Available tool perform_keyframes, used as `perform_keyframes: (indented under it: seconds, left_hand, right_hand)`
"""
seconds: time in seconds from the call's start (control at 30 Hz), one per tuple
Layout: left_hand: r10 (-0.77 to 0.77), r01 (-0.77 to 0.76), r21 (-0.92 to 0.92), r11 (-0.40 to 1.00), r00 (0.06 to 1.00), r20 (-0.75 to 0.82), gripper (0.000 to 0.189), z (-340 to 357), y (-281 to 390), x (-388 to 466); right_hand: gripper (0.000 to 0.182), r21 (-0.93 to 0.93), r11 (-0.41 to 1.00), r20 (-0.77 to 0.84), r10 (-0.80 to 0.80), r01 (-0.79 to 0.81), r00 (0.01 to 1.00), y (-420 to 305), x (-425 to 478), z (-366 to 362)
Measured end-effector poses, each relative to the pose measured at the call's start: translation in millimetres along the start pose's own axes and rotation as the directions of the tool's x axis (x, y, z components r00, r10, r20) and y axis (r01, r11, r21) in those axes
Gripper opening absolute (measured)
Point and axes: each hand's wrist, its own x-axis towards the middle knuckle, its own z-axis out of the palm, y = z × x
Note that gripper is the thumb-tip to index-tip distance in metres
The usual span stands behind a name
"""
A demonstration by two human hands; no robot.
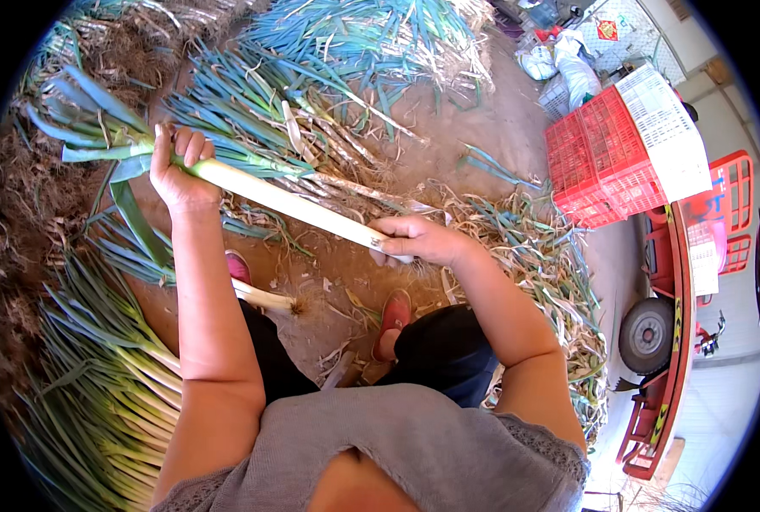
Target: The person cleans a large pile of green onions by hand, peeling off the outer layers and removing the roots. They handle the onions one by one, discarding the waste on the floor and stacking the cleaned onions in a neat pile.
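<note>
A long green onion (277,198) with a smooth white shank stretches between my two hands, its root end lower and to the right. My left hand (182,163) is wrapped around it where the white turns to green leaves. Near the root end, my right hand (418,240) grips the shank with thumb and fingers; part of that tip is hidden by the fingers. Below, another green onion (268,297) with roots lies on the ground by my feet, partly behind my left forearm. Beyond my hands lies a bundle of unpeeled green onions (309,134) with dry outer skins.
Cleaned-looking green onions (124,384) lie in a row at my left. Stripped leaves and skins (540,275) are heaped at my right. Farther off are a large onion pile (380,38), stacked red plastic crates (601,160) and a flatbed vehicle's wheel (647,335).
</note>
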Motion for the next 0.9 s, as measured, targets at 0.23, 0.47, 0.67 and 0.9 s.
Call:
perform_keyframes:
  seconds: [0.23,0.47,0.67,0.9]
  left_hand:
    - [0.021,-0.020,0.012,1.000,0.995,-0.094,0.016,-11.0,8.1,2.6]
    - [0.025,-0.009,0.123,0.992,0.991,-0.130,0.020,-1.8,4.2,1.4]
    - [0.122,-0.038,0.289,0.957,0.953,-0.278,0.021,-5.0,5.1,0.5]
    - [0.034,0.107,0.236,0.966,0.851,-0.524,0.020,18.6,-35.4,-17.7]
  right_hand:
    - [0.025,-0.030,0.998,-0.313,0.041,-0.053,0.949,-4.5,23.0,28.2]
    - [0.054,0.153,0.924,-0.283,0.381,-0.351,0.880,-18.9,32.7,35.2]
    - [0.034,-0.035,0.996,-0.152,0.073,-0.080,0.986,-19.2,15.5,36.9]
    - [0.042,-0.836,0.474,-0.417,-0.225,-0.276,0.880,-43.2,57.2,63.6]
